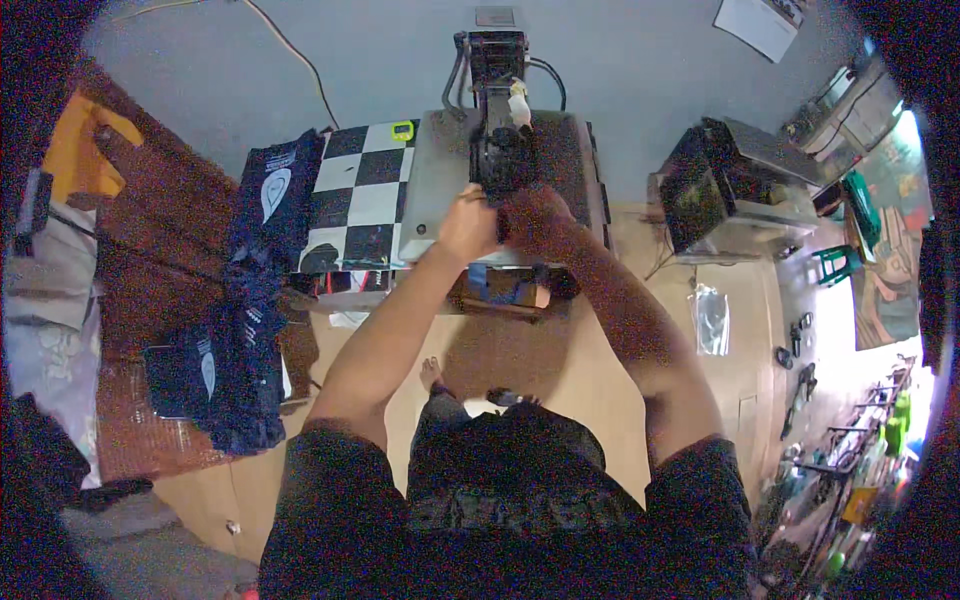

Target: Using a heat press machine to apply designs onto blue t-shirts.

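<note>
A heat press machine (435,172) with a wide grey platen stands against the wall in front of me. Both my hands are at the front end of its dark central arm (502,150). My left hand (471,225) has its fingers curled around what looks like the press handle, whose grip is mostly hidden. Close beside it, my right hand (536,217) is blurred and shadowed, so its hold cannot be made out. A small yellow-green digital timer (403,131) lies on the checkered tabletop (352,180) left of the platen.
Dark printed garments (262,195) lie along the brown bench (165,300) at the left. Below the press, a shelf holds a brown box (502,289). At the right stand a black cabinet-like object (712,195) and a green stool (836,265); a clear plastic bag (709,319) lies on the floor.
</note>
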`<state>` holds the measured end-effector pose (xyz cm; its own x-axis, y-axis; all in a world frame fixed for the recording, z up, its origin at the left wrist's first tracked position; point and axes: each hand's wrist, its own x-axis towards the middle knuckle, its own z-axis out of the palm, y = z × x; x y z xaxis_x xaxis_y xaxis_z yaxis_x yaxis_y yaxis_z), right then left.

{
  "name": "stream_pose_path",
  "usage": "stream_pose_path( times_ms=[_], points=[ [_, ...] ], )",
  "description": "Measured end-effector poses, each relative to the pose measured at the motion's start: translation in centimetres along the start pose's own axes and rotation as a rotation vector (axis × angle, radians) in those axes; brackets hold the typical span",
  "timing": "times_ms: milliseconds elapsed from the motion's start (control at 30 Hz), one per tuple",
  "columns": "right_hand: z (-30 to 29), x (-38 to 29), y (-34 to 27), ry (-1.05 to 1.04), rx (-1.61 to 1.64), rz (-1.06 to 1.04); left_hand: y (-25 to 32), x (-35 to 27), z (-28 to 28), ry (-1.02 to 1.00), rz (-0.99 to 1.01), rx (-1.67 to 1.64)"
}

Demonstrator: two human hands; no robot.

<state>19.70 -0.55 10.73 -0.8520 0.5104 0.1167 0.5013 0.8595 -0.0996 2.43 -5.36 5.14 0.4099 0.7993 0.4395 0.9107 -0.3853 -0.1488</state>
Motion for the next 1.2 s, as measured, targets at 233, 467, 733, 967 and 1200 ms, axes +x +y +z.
stream_pose_path(
  times_ms=[233, 467, 733, 967, 1200],
  points=[
    [0.1, -0.1, 0.1, 0.085, -0.027, -0.061, -0.3, -0.2, 3.8, 0.044, -0.466, -1.151],
    [-0.4, 0.0, -0.7, -0.061, -0.146, -0.032, -1.0, -1.5, 7.8, 0.02, -1.062, -1.999],
    [0.6, 1.1, 0.2, -0.093, -0.203, 0.004, 0.3, -1.0, 5.7, 0.18, -0.994, -2.09],
    [2.2, 0.6, 1.1, -0.002, -0.207, 0.021, 0.2, -0.6, 3.9, -0.029, -0.72, -2.703],
    [7.1, 0.6, 4.4, 0.155, -0.179, -0.035, 0.6, -0.7, 4.0, 0.123, -0.316, -1.035]
  ],
)
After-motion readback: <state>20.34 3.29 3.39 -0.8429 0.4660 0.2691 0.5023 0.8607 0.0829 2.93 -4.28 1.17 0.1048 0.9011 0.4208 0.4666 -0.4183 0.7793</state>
